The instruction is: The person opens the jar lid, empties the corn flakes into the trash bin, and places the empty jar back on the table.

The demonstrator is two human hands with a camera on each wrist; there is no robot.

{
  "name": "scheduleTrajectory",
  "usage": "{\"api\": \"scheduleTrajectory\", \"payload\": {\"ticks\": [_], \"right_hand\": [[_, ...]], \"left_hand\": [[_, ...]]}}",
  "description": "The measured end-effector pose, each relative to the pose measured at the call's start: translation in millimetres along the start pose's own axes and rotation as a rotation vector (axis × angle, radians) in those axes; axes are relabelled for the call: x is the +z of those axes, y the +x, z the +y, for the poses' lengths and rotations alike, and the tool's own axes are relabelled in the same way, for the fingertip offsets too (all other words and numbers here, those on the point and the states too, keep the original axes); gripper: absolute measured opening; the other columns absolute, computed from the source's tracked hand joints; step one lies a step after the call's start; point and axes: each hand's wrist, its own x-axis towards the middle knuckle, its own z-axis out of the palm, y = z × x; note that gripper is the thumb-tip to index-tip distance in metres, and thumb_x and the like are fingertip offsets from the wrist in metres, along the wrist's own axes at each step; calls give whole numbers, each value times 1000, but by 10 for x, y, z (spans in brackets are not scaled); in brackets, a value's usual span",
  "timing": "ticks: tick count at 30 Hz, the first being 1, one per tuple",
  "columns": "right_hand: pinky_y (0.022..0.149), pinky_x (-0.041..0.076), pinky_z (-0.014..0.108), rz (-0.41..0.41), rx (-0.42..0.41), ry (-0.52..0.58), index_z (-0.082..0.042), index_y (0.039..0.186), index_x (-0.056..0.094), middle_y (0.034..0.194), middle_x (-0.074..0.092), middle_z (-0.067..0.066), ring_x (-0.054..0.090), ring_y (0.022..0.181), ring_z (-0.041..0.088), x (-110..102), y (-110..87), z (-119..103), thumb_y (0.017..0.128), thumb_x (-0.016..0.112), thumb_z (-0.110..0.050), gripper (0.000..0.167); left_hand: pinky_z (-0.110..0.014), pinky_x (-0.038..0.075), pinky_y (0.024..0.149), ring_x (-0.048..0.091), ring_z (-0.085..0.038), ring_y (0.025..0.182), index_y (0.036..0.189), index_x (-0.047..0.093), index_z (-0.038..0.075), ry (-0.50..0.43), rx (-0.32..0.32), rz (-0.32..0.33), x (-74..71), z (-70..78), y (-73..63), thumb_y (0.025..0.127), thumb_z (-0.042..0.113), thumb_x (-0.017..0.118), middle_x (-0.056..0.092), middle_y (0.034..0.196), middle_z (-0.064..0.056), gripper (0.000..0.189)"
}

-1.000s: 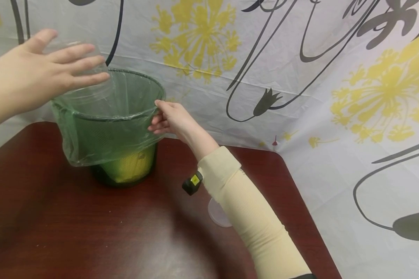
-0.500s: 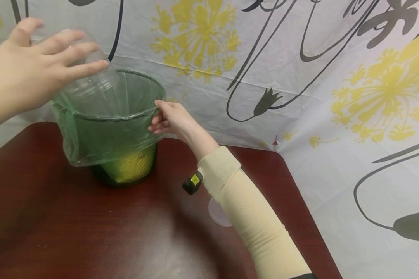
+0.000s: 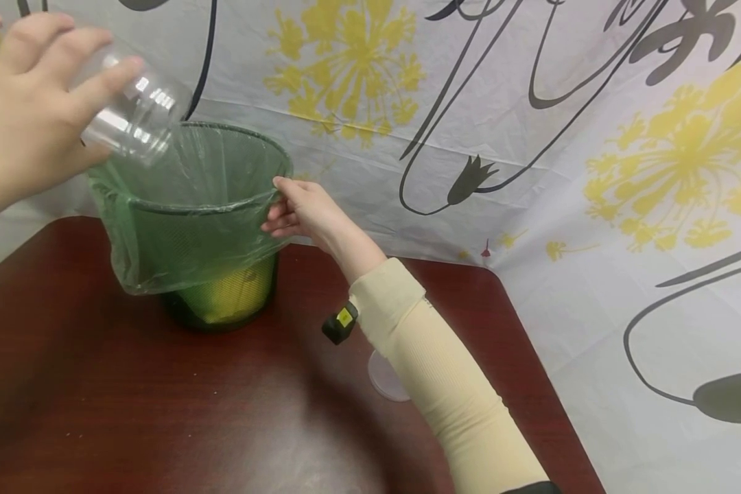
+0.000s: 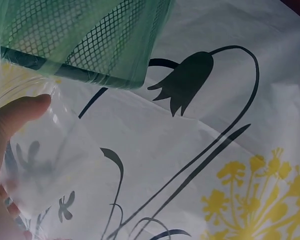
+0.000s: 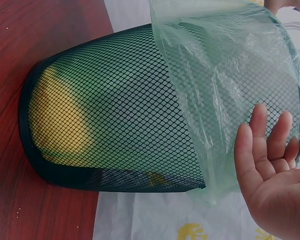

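My left hand [image 3: 40, 103] grips a clear plastic jar [image 3: 145, 113], tilted with its mouth end down toward the bin's opening. In the left wrist view its thumb [image 4: 27, 110] lies along the transparent jar wall. A dark mesh wastebasket [image 5: 135, 95] stands on the table, lined with a thin green plastic bag [image 3: 154, 250] folded over the rim. At the rim's right side my right hand [image 3: 309, 209] pinches the liner between thumb and forefinger, its other fingers loosely bent against the bag. Something yellow [image 5: 60, 120] shows through the mesh at the bottom.
A clear round disc [image 3: 384, 377] lies on the dark red table [image 3: 130, 412], partly hidden under my right forearm. A white sheet [image 3: 358, 192] with yellow and grey flower prints hangs close behind the bin and along the table's right side.
My left hand has moved up and left and turned, bringing the jar out of the bin's opening to above its left rim. The right hand and the bin have stayed in place.
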Motion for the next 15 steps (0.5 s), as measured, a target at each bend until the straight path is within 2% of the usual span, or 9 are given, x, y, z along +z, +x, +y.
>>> {"api": "scheduleTrajectory", "payload": {"ticks": [4,11,12,14,15], "right_hand": [[70,56,36,1,4,0,-1,125,48,68,56,9,65,69,24,-1,0,0,103,43,-30,36],[70,56,36,9,10,-1,-3,118,50,67,56,8,65,69,24,-1,9,-4,103,43,-30,32],[70,56,36,8,11,0,-3,118,50,68,56,8,65,69,24,-1,10,-4,103,43,-30,31],[70,56,36,9,10,-1,-3,119,50,68,56,9,65,69,24,-3,10,-3,103,43,-30,32],[70,56,36,10,10,-1,-3,119,50,68,56,8,65,69,24,-2,9,-2,103,44,-30,33]], "left_hand": [[-57,9,109,22,-45,135,143,37,5,-13,-39,72,33,-43,-39,57,4,73,31,145,-26,94],[-54,17,110,24,-43,135,140,38,1,-63,-184,139,42,-63,-96,47,-6,79,32,144,-27,102],[-54,18,109,24,-41,136,140,37,2,-75,-203,148,51,-76,-112,48,-5,80,32,144,-26,102],[-53,19,109,24,-37,136,141,36,3,-108,-251,165,79,-110,-154,54,8,79,31,146,-23,97],[-52,19,110,23,-33,138,142,35,5,-122,-286,176,99,-125,-174,61,21,80,30,148,-21,94]]}}
